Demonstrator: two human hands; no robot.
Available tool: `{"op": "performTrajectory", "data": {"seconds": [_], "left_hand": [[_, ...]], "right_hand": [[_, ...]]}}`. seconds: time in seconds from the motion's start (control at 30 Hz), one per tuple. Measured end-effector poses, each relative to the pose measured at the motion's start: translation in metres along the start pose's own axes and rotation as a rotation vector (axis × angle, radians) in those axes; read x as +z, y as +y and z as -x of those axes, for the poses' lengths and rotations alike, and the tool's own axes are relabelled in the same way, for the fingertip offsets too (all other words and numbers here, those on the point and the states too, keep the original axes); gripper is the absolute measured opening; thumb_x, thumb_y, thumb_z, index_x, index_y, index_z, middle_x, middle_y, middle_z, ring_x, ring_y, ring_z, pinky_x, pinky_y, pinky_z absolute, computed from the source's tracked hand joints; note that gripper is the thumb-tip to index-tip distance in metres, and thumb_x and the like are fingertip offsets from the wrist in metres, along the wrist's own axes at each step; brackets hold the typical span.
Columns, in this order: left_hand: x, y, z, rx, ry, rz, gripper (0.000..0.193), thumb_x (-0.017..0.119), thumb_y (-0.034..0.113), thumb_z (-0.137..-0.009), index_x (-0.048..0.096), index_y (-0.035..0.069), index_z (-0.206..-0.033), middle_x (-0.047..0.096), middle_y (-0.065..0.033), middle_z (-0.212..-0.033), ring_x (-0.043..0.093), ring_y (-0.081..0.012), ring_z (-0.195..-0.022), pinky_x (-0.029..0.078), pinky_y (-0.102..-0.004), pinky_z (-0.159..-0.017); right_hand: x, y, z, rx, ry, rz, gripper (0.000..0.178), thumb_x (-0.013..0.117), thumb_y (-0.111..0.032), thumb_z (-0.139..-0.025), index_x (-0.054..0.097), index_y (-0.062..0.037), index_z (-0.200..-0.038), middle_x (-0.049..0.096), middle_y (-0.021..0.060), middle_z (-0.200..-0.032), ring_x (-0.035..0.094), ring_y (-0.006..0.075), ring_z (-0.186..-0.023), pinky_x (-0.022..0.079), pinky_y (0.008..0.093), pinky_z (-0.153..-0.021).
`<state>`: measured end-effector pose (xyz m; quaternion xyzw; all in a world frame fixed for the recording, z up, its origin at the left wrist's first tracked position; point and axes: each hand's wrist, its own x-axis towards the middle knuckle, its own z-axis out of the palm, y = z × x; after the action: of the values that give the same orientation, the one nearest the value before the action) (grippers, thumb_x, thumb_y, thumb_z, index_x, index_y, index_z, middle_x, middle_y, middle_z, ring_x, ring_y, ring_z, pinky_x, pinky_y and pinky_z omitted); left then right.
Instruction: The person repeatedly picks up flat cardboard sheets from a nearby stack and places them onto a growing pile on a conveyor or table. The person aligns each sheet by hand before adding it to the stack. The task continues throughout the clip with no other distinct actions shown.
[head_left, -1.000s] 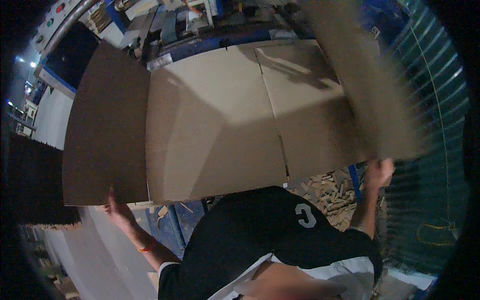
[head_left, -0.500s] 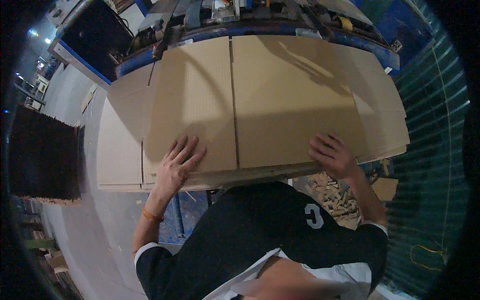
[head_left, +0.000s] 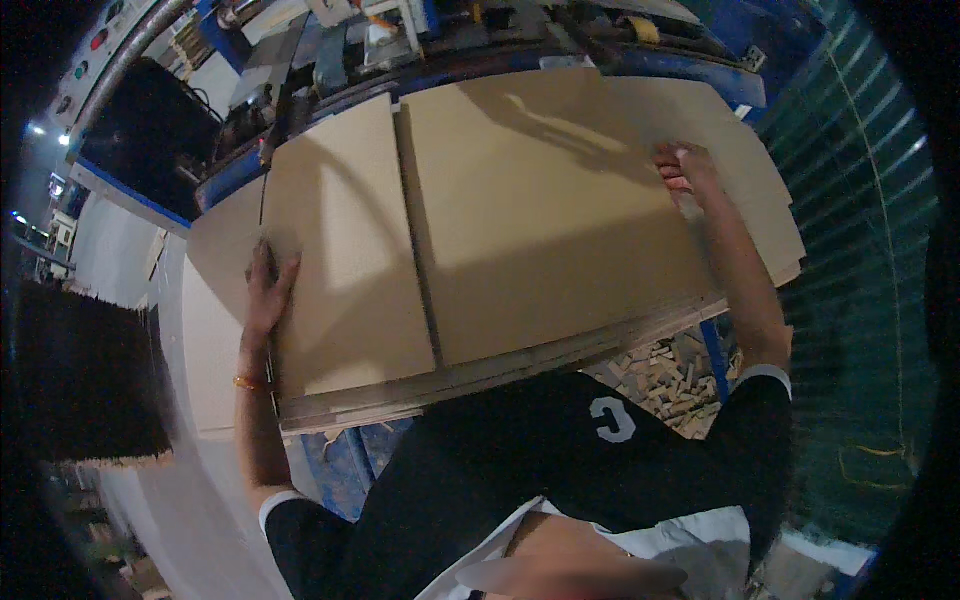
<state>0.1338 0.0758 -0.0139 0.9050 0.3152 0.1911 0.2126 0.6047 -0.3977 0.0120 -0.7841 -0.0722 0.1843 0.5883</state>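
A stack of flat brown cardboard box blanks lies in front of me, its top blank split by a dark slot between a narrower left panel and a wider right one. Along the left edge of that panel lies my left hand, open, with the thumb apart from the fingers. My right hand is at the top blank's right edge, fingers curled inward. Whatever the right fingers hold, if anything, is hidden. Lower blanks stick out beyond both sides of the top one.
A blue-framed machine stands just beyond the stack. Cardboard scraps are heaped below its near right side. A dark stack of sheets is at the far left, and a green corrugated wall rises on the right.
My left hand has moved left, from the top face to the blank's left edge. My right hand has moved farther away along the right side and curled. The view has turned slightly.
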Motion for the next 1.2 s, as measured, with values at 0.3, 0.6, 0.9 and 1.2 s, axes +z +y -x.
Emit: {"op": "performTrajectory", "data": {"seconds": [0.3, 0.6, 0.9, 1.2], "left_hand": [[0.007, -0.015, 0.004, 0.016, -0.001, 0.147, 0.073, 0.062, 0.034, -0.083, 0.030, -0.009, -0.134, 0.028, -0.0240, -0.141, 0.027, -0.0332, -0.131, 0.021, -0.0387, -0.109], [-0.015, 0.040, 0.018, 0.105, 0.028, -0.254, 0.084, 0.061, 0.046, -0.079, 0.026, -0.003, -0.138, 0.021, -0.0227, -0.145, 0.019, -0.0352, -0.135, 0.013, -0.0489, -0.109], [-0.017, 0.132, 0.120, 0.548, -0.093, -0.295, 0.083, 0.063, 0.046, -0.070, 0.033, 0.004, -0.136, 0.028, -0.0186, -0.143, 0.027, -0.0329, -0.133, 0.016, -0.0545, -0.107], [0.008, 0.118, 0.038, 0.663, 0.085, -0.281, 0.064, 0.056, 0.007, -0.070, 0.040, 0.005, -0.133, 0.043, -0.0115, -0.134, 0.041, -0.0276, -0.125, 0.031, -0.0472, -0.103]], "right_hand": [[0.021, 0.000, -0.021, -0.228, 0.096, 0.639, 0.038, 0.054, -0.038, -0.086, 0.065, -0.0020, -0.086, 0.063, 0.0161, -0.071, 0.056, 0.0211, -0.061, 0.044, 0.0340, -0.057], [0.032, -0.014, 0.011, -0.500, 0.299, 0.972, 0.044, 0.054, -0.039, -0.086, 0.055, -0.0089, -0.118, 0.060, 0.0177, -0.108, 0.057, 0.0341, -0.098, 0.045, 0.0370, -0.084], [0.020, 0.016, 0.182, -0.733, -0.421, 1.275, 0.100, 0.076, -0.055, -0.053, 0.038, -0.0177, -0.137, 0.024, 0.0094, -0.147, 0.019, 0.0346, -0.135, 0.009, 0.0575, -0.108], [0.044, -0.006, 0.083, -0.783, -0.320, 1.246, 0.088, 0.072, -0.056, -0.058, 0.043, -0.0189, -0.133, 0.032, 0.0051, -0.144, 0.031, 0.0340, -0.130, 0.016, 0.0559, -0.107]]}}
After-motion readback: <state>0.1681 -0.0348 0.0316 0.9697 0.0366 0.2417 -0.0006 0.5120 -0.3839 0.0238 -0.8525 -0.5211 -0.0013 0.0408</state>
